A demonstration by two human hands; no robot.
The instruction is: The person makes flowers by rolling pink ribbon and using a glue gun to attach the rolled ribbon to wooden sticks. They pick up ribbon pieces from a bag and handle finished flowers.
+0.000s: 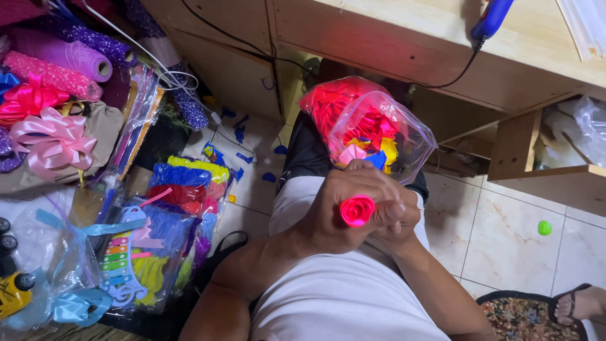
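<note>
Both hands meet over my lap, closed around a small pink ribbon rose [357,209] rolled into a spiral. My left hand [338,205] wraps it from the left, fingers curled over the top. My right hand [396,218] pinches it from the right, thumb beside the rose. Just beyond the hands, a clear plastic bag [404,129] of pink, yellow and blue ribbon pieces rests on my knees, with a mass of red-pink ribbon [328,101] next to it.
A wooden bench [404,44] runs across the top, a blue glue gun [491,19] lying on it. Left are bags of coloured ribbons [170,208], pink bows [53,139] and mesh rolls [69,53]. A green ball [544,227] lies on the tiles; a sandalled foot [584,304] is lower right.
</note>
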